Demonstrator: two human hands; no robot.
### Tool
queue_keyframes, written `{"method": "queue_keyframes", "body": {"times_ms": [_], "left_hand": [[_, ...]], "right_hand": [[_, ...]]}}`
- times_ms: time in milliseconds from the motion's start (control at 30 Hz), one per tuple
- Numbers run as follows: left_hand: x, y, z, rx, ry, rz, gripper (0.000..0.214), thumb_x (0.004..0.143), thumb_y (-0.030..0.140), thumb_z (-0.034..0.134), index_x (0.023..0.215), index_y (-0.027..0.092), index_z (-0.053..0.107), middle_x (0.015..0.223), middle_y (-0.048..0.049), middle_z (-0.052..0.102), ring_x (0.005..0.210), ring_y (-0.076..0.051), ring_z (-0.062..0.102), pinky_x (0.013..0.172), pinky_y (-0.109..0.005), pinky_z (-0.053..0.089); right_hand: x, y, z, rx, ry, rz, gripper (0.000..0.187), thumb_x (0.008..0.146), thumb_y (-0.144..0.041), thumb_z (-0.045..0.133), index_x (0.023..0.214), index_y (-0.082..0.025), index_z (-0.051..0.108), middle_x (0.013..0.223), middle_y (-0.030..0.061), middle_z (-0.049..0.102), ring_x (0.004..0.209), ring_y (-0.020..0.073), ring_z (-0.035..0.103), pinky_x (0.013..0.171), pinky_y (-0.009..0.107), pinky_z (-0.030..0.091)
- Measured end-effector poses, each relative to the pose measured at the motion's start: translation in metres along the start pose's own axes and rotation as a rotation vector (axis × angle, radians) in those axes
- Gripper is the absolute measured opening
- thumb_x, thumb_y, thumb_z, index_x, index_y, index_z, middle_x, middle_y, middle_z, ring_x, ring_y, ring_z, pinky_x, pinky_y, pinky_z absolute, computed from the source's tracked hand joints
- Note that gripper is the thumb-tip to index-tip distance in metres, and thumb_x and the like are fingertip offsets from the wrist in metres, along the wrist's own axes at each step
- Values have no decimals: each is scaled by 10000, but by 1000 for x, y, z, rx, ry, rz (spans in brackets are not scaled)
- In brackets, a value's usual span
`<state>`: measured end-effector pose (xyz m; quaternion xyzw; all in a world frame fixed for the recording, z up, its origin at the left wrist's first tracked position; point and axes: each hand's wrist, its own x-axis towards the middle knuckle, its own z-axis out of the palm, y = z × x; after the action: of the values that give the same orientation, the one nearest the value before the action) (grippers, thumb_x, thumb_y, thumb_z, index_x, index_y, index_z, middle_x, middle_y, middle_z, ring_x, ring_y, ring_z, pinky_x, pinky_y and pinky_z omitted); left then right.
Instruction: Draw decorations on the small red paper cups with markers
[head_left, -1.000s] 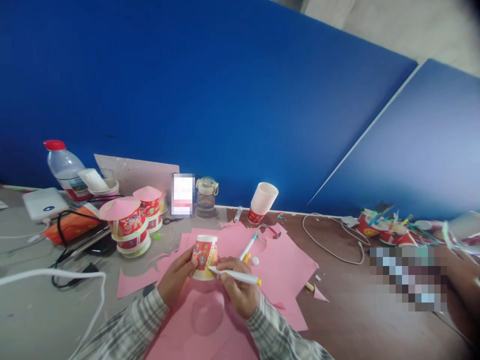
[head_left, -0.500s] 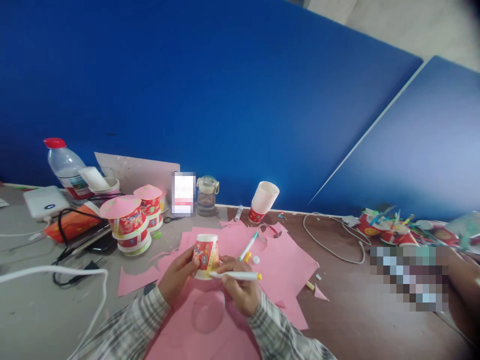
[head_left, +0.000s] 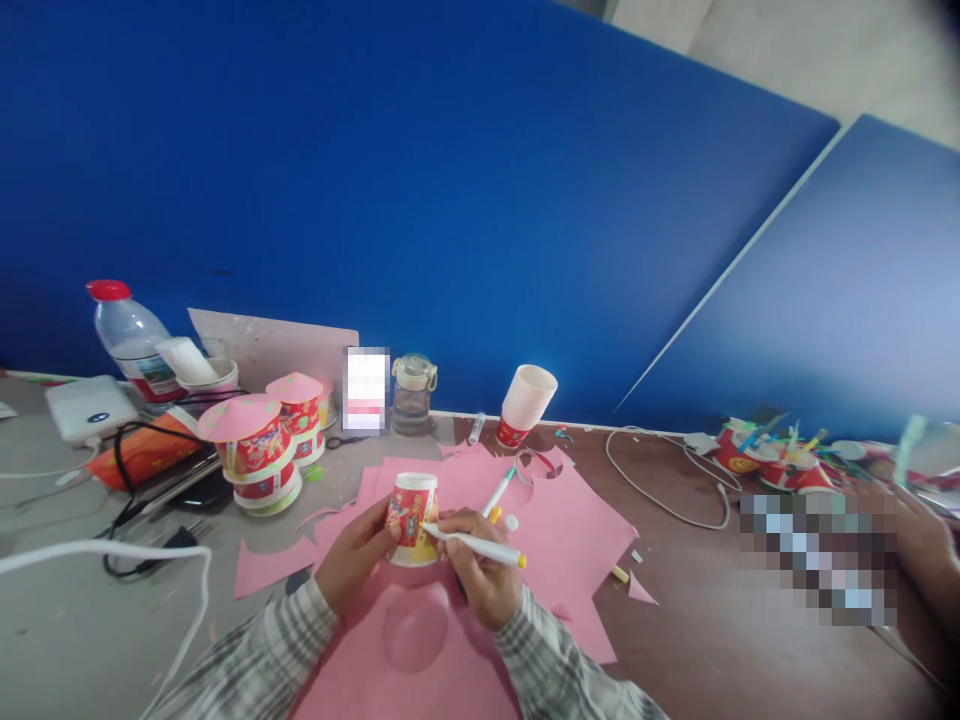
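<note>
My left hand (head_left: 361, 552) grips the side of a red and white paper cup (head_left: 412, 515), which stands upside down over pink paper (head_left: 420, 690). Between the fingers of my right hand (head_left: 480, 572) is a white marker (head_left: 491, 549) with a yellow end, its tip against the cup's printed side. Yellow colouring shows along the cup's lower part. A round pink piece (head_left: 416, 627) lies in front of the cup. Just beyond my right hand are a small white cap (head_left: 511, 523) and another marker (head_left: 500, 491) with a teal tip.
Cup towers with pink cone roofs (head_left: 240, 418) stand at the left, by a bottle (head_left: 131, 325) and cables. Behind are a glass jar (head_left: 412, 405) and stacked paper cups (head_left: 529, 397). At the right, another person's hand (head_left: 926, 540) is near cups holding pens (head_left: 795, 468).
The marker tip has moved up from the cup's lower rim to its printed side, and the marker slants more. The other person's hand at the right has shifted.
</note>
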<state>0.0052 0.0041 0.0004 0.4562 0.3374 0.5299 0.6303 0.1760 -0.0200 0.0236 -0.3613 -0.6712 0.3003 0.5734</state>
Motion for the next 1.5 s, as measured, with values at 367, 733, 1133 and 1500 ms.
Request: {"method": "queue_keyframes", "body": {"times_ms": [367,733,1133,1500], "left_hand": [[0,-2,-3,-7,-3,-34,419,599,217,599,1015,170,598,912,-141,692,840,-364,557,718,-495,444],[0,-1,-2,-15,-9,-33,435,612,196,588,1046,169,579,911,-139,693,847,-363,554,715,-487,446],[0,-2,-3,-23,-21,-29,430,622,186,582,1051,164,576,921,-146,688,845,-360,555,716,-485,445],[-1,-1,-2,23,9,-19,410,613,204,589,1022,179,598,918,-131,696,827,-362,563,727,-499,445]], "right_hand": [[-2,1,-1,-7,7,70,176,740,-161,516,789,-197,682,621,38,677,590,225,645,604,310,524],[-7,13,2,241,26,219,114,735,-225,565,751,-202,676,524,-5,628,458,171,576,620,338,524],[-7,18,3,299,79,275,141,756,-290,569,791,-188,660,574,10,645,446,150,559,462,256,486],[-5,14,5,296,97,228,156,772,-285,547,815,-185,658,576,18,632,467,173,574,484,289,494]]}}
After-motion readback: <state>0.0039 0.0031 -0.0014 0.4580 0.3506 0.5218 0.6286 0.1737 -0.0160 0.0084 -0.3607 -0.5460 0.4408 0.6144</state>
